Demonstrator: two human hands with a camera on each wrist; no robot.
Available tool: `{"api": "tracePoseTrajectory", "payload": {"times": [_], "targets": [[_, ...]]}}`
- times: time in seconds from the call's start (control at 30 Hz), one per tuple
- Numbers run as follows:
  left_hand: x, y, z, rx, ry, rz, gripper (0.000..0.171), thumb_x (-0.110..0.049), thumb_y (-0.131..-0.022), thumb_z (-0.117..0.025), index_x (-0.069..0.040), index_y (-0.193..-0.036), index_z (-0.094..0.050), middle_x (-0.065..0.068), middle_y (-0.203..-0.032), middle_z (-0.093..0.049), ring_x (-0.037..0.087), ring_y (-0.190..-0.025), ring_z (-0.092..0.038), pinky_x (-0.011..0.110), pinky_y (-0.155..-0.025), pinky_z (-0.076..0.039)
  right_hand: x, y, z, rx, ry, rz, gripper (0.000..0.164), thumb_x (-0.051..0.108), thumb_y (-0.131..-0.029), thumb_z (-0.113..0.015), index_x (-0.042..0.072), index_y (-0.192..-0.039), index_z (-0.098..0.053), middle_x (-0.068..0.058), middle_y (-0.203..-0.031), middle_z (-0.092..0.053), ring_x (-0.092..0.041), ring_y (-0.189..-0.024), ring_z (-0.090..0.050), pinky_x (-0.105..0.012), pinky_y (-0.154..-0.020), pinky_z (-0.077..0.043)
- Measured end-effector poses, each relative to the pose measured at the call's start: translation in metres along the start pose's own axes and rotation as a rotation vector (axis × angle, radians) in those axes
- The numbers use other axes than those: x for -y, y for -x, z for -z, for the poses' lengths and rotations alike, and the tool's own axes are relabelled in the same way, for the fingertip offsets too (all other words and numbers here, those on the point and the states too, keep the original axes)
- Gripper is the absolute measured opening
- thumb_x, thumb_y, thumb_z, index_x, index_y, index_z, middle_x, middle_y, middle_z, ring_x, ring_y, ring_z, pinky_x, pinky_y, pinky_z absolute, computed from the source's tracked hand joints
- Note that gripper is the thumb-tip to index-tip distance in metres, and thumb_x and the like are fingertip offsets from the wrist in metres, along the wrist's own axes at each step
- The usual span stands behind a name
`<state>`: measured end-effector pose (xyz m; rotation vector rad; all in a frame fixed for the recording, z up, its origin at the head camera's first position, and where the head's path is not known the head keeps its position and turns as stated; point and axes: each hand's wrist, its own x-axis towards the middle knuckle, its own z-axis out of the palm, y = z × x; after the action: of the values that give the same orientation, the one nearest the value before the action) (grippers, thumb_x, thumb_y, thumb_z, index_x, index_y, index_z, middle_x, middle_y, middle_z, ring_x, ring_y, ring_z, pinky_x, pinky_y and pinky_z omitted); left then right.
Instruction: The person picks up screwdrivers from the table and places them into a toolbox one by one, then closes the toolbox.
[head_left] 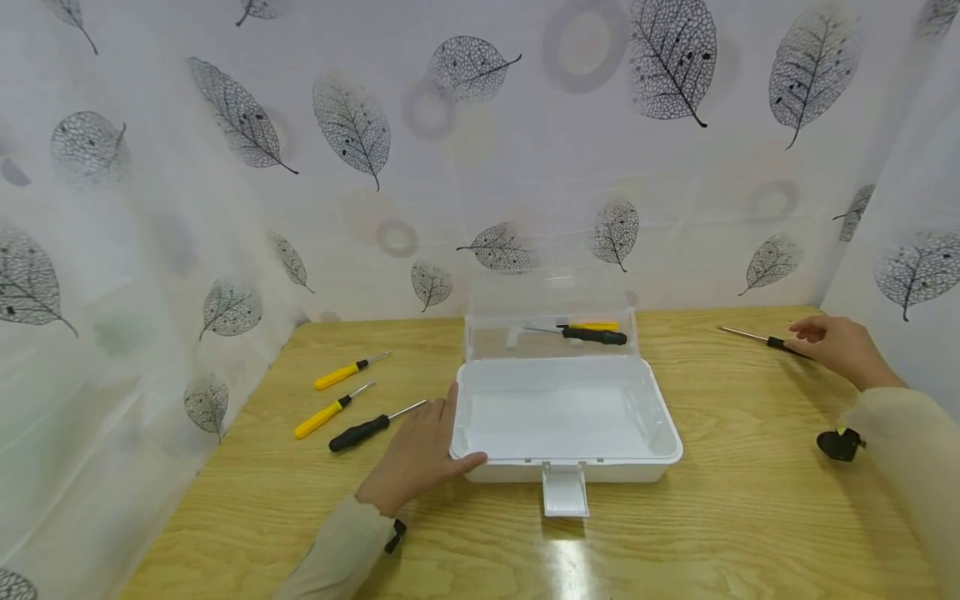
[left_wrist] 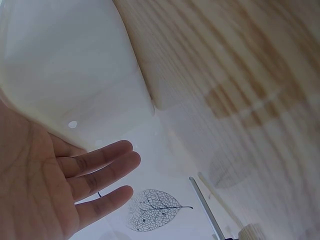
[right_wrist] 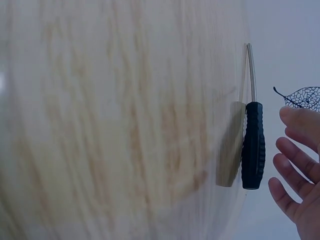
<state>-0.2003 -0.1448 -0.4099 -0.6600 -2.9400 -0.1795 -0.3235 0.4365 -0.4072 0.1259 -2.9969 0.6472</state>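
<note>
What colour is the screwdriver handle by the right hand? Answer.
Black handle, clearest in the right wrist view.

The box (head_left: 495,474) looks smooth plastic, the table (head_left: 750,517) glossy wood-grain, the rightmost screwdriver (right_wrist: 253,145) metal and ridged plastic.

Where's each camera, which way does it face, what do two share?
Head: worn on the head, facing forward and down at the white box on the table; left hand, right hand and sleeves show.
Left wrist: on that wrist, looking past the left hand at the box.
Right wrist: likewise, toward a black screwdriver; part of the right hand shows.
Shared, head and right wrist: that screwdriver, the right hand.
</note>
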Motion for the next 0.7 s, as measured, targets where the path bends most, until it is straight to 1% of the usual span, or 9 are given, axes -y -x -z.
{"api": "tracePoseTrajectory", "payload": {"times": [0.2,0.37,0.7], "targets": [[-0.0002,0.0004,0.0003,0.003,0.004,0.007,0.104,-0.066,-0.081,-0.055,0.008,-0.146,-0.021,0.022,-0.122,-0.057,0.031,-0.110,-0.056,0.045,-0.100,-0.043,-0.0019,-0.0013,-0.0011,0.002,0.018,-0.009,0.053,0.026,-0.093,-0.057,-0.018,-0.120,-0.047,-0.040,-0.106,-0.053,-0.050,-0.092,-0.051,-0.052,-0.069,-0.045],[-0.0001,0.0004,0.0013,0.007,0.005,0.010,0.104,-0.066,-0.081,-0.054,0.008,-0.146,-0.020,0.022,-0.122,-0.057,0.032,-0.111,-0.056,0.046,-0.101,-0.042,-0.0030,-0.0044,-0.0021,0.006,0.024,-0.018,0.053,0.025,-0.092,-0.059,-0.018,-0.119,-0.047,-0.040,-0.106,-0.052,-0.050,-0.092,-0.051,-0.053,-0.069,-0.044],[0.0007,0.0000,0.0013,0.015,0.019,0.007,0.104,-0.066,-0.081,-0.054,0.007,-0.146,-0.020,0.022,-0.121,-0.057,0.032,-0.110,-0.056,0.046,-0.100,-0.043,-0.0087,-0.0080,-0.0032,0.049,0.046,-0.020,0.055,0.027,-0.092,-0.060,-0.018,-0.120,-0.047,-0.041,-0.109,-0.052,-0.051,-0.094,-0.050,-0.054,-0.071,-0.044]]}}
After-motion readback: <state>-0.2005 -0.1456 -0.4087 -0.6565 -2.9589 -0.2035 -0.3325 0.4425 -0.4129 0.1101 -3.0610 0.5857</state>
